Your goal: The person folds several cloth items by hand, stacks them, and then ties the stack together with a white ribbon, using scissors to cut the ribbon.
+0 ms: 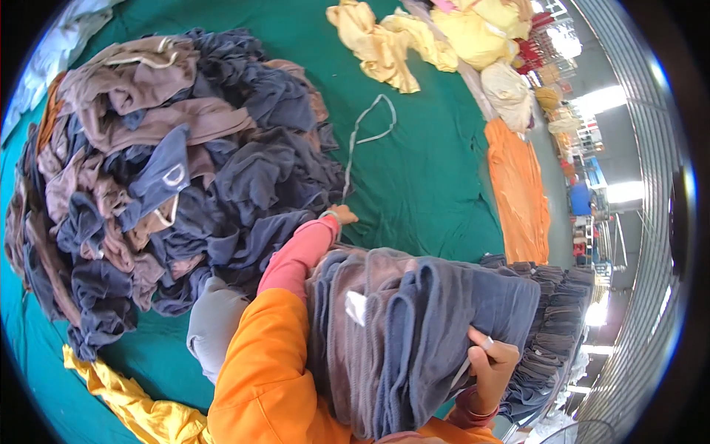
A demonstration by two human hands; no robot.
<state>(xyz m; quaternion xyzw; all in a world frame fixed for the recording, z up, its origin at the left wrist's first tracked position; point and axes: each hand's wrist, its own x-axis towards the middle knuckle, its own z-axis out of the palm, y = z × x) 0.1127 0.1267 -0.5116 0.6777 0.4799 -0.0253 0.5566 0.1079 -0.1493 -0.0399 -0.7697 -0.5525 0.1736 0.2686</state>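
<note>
A thick stack of folded blue-grey and mauve-brown fabric pieces leans against my front, a white tag showing among its folds. Past its far left corner, my left hand is closed around a thin white cord, whose loose end curls across the green sheet. My right hand, with a ring on one finger, presses against the stack's right side. A short white strip runs into its fingers. Whether cord and strip are one piece is hidden by the stack.
A large loose heap of blue-grey and brown garments lies left on the green sheet. Yellow cloths and an orange cloth lie beyond. Rows of folded dark stacks stand right. My grey-clad knee is beside the heap.
</note>
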